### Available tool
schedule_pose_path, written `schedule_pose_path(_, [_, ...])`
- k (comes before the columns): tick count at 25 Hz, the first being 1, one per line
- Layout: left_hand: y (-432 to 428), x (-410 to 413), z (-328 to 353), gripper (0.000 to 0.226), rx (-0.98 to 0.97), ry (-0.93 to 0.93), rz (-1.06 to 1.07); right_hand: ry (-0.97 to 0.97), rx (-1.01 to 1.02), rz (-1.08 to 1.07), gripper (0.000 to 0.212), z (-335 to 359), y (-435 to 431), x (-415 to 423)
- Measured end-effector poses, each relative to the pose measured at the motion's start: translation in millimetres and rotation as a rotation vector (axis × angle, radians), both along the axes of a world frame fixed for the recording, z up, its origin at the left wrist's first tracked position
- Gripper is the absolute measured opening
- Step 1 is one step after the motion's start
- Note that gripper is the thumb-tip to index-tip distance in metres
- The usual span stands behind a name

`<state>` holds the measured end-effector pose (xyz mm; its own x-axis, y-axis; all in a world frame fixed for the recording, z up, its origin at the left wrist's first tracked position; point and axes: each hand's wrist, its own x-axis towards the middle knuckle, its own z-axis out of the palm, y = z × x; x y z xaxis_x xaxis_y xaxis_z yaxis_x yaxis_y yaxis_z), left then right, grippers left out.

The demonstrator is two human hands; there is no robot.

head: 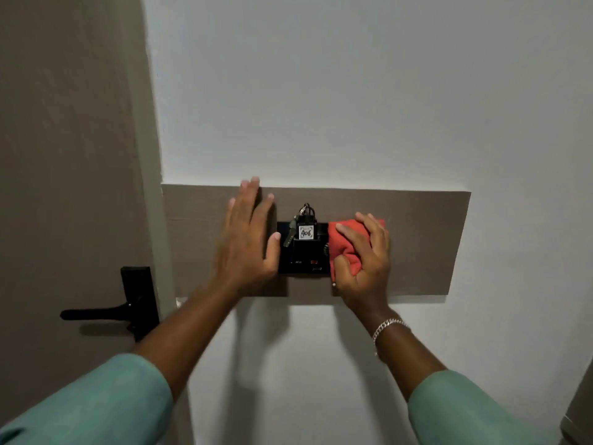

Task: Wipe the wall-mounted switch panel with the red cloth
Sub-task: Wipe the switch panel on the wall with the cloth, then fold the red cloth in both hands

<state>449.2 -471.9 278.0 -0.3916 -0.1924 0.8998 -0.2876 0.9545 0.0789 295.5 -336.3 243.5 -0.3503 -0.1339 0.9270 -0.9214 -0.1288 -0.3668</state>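
A black switch panel [303, 258] is fixed on a brown wooden board [426, 242] on the white wall. A key with a tag marked 406 [305, 232] hangs in a slot on the panel. My right hand [365, 261] grips a bunched red cloth [345, 245] and presses it against the panel's right end, hiding that part. My left hand [247, 239] lies flat with fingers spread on the board, just left of the panel, its thumb at the panel's left edge.
A brown door [70, 155] stands at the left with a black lever handle [109, 311] on a black plate. White wall surrounds the board above, below and to the right. A silver bracelet [386, 329] is on my right wrist.
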Motion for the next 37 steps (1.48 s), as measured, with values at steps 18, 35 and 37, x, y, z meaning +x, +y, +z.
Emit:
schedule_pose_path(18, [178,-144,-97,0.016,1.511,-0.075,-0.871,-1.034,0.187,0.234,0.1,-85,167,-43])
schedule_pose_path(35, [455,-467,-355,0.076,1.894,-0.799,-0.91,-1.232,0.79,-0.565,0.062,-294,469,-390])
schedule_pose_path(37, [452,-475,-369,0.078,1.962,-0.846,-0.922,-1.177,0.886,-0.618,0.061,-311,474,-402])
